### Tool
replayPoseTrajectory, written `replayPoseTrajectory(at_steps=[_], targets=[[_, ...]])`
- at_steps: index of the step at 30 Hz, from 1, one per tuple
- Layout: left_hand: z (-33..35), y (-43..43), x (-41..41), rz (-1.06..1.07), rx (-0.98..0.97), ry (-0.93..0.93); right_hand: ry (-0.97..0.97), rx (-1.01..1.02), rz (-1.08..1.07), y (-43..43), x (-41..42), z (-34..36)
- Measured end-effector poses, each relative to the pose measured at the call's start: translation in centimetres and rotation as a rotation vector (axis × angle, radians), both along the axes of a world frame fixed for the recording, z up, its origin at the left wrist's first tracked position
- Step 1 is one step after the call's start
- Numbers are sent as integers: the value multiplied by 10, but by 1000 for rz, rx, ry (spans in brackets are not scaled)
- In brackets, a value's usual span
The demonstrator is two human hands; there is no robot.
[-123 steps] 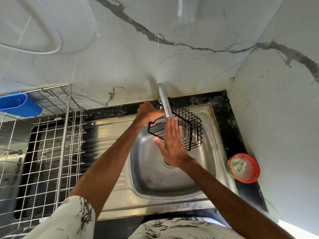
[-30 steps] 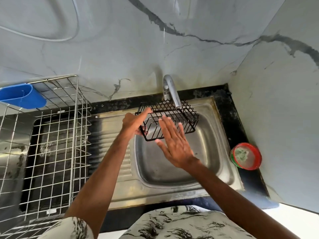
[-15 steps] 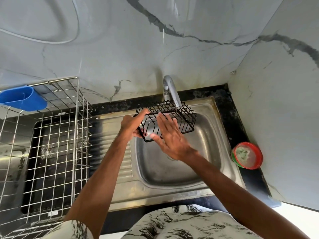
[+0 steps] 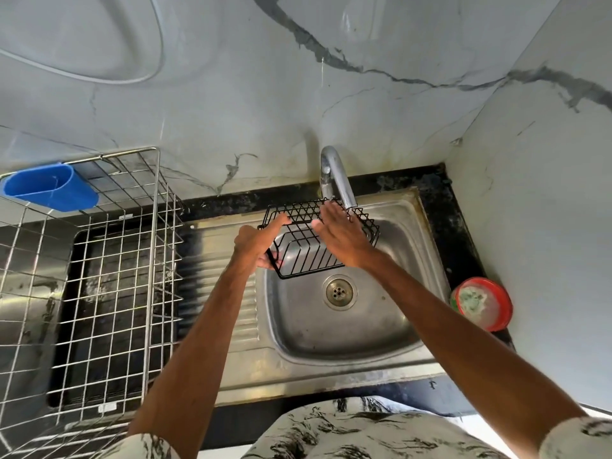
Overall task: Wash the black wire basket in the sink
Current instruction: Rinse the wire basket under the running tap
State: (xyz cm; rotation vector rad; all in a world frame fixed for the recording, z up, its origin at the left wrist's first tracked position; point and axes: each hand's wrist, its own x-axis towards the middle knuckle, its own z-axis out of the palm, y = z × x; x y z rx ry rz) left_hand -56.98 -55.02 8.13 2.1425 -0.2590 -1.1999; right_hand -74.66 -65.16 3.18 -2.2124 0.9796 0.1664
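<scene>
Black wire basket (image 4: 308, 258): likely light, stiff, slick when wet; best held by the end rim, where left hand (image 4: 258, 241) grips; right hand (image 4: 344, 238) flat-fingered upon it.

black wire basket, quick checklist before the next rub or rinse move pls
1. Grip: left hand holds the black wire basket at its left end, thumb over the rim: ok.
2. Position: basket held above the bowl of the sink: ok.
3. Spout: faucet ends over the basket's far rim: ok.
4. Water running: no stream visible: cannot tell.
5. Rubbing hand: right hand lies flat on the wires, fingers straight: ok.
6. Outflow: drain uncovered: ok.
</scene>
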Motion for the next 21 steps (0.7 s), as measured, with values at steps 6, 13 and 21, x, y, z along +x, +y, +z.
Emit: replayPoseTrajectory(at_steps=[6,13,21], targets=[[0,5,6,19,15,17,-120,-178,68,36,-29,-11],[-4,10,6,-13,32,5,151,97,-182,-12,-52,-38],[0,12,5,1,35,0,166,176,-175,-45,5,-19]])
